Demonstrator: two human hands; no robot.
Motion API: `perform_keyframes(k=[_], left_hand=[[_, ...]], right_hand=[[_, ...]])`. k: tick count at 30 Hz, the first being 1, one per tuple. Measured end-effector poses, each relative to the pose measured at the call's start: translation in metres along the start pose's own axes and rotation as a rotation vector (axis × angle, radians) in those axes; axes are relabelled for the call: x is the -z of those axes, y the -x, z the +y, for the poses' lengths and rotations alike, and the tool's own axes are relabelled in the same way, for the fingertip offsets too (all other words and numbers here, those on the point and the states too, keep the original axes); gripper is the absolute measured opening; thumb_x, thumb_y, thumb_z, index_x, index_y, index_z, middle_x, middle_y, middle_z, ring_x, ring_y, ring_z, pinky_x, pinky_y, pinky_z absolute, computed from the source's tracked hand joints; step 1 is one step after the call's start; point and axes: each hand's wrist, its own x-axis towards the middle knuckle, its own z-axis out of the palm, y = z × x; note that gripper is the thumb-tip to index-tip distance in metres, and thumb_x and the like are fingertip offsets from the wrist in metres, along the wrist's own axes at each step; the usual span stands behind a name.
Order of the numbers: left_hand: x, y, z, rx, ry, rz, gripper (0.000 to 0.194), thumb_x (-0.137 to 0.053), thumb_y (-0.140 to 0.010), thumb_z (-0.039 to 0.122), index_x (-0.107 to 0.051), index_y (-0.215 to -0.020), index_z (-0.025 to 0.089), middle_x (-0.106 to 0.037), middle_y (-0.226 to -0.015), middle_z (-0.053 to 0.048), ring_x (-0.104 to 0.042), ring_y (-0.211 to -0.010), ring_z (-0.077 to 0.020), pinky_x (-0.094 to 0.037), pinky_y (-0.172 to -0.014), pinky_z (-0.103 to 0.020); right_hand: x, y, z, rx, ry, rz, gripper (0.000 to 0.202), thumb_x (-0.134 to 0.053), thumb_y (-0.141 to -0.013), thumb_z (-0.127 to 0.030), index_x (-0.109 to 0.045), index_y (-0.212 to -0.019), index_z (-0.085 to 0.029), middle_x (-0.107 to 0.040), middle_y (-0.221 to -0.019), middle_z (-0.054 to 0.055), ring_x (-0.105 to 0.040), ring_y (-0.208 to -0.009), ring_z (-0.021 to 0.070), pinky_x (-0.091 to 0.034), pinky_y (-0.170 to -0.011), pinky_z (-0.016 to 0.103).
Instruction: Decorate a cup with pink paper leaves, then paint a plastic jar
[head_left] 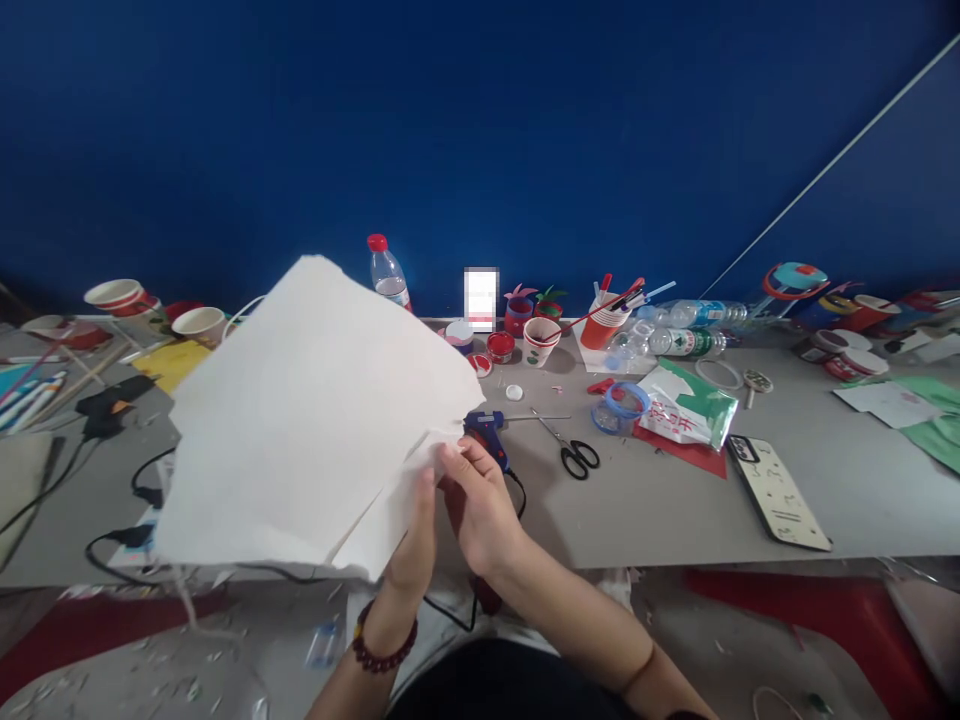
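Observation:
A large sheet of white paper (307, 410) with uneven edges is held up at a tilt over the left half of the table. Along its lower right edge lies a partly separated strip (379, 525). My left hand (414, 545) grips the sheet at that edge, thumb in front and the other fingers hidden behind. Beside it, the fingers of my right hand (480, 500) are pinched on the paper's right edge. Just behind my right hand lies a blue glue gun (487, 432), and to its right are black-handled scissors (577, 458).
A red-capped bottle (388, 275) stands behind the paper. Paper cups (541, 342), a cup of pens (604, 325) and plastic bottles (686, 342) line the back. A phone (780, 495) and a blue tape roll (626, 400) lie at right; black cables (124, 540) at left.

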Motion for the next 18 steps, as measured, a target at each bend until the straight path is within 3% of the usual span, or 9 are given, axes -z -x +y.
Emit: perform_keyframes(k=[4,7,10,14,18], left_hand=[[0.025,-0.013,0.005,0.054,-0.100,0.003,0.044,-0.057,-0.083,0.065,-0.072,-0.091,0.025,-0.076,-0.100,-0.006,-0.072,-0.099,-0.0234,-0.062,-0.086,-0.032],[0.038,-0.017,0.013,-0.008,-0.270,-0.065,0.040,-0.063,-0.081,0.061,-0.071,-0.080,0.022,-0.076,-0.088,-0.005,-0.072,-0.091,-0.0235,-0.059,-0.092,-0.036],[0.048,-0.020,0.017,-0.126,-0.405,-0.040,0.045,-0.056,-0.084,0.063,-0.071,-0.076,0.022,-0.076,-0.085,-0.005,-0.071,-0.088,-0.0232,-0.053,-0.100,-0.039],[0.062,-0.026,0.020,-0.127,-0.430,0.075,0.062,-0.040,-0.084,0.074,-0.061,-0.055,0.024,-0.072,-0.066,-0.005,-0.069,-0.070,-0.0226,-0.058,-0.077,-0.038],[0.068,-0.028,0.032,-0.084,-0.311,0.196,0.056,-0.046,-0.082,0.070,-0.050,-0.050,0.024,-0.068,-0.058,-0.004,-0.066,-0.063,-0.0210,-0.056,-0.065,-0.035]], right_hand=[[-0.001,0.000,0.000,-0.015,0.169,-0.052,0.042,-0.091,-0.057,-0.042,-0.058,-0.069,-0.020,-0.057,-0.062,-0.007,-0.049,-0.057,0.0070,-0.044,-0.064,0.022],[0.008,-0.004,-0.011,0.052,0.447,-0.179,0.037,-0.079,-0.069,-0.052,-0.061,-0.071,-0.020,-0.060,-0.064,-0.004,-0.053,-0.061,0.0113,-0.046,-0.067,0.027],[0.025,-0.009,-0.033,0.260,0.853,-0.222,0.036,-0.063,-0.082,-0.055,-0.068,-0.074,-0.021,-0.066,-0.071,0.003,-0.060,-0.072,0.0175,-0.049,-0.072,0.031],[0.069,-0.010,-0.071,0.599,1.354,-0.019,0.031,-0.054,-0.089,-0.047,-0.073,-0.083,-0.023,-0.071,-0.082,0.008,-0.063,-0.079,0.0221,-0.051,-0.074,0.035],[0.132,-0.005,-0.097,0.796,1.763,0.260,0.031,-0.047,-0.092,-0.039,-0.070,-0.083,-0.021,-0.072,-0.085,0.012,-0.063,-0.082,0.0257,-0.050,-0.080,0.040]])
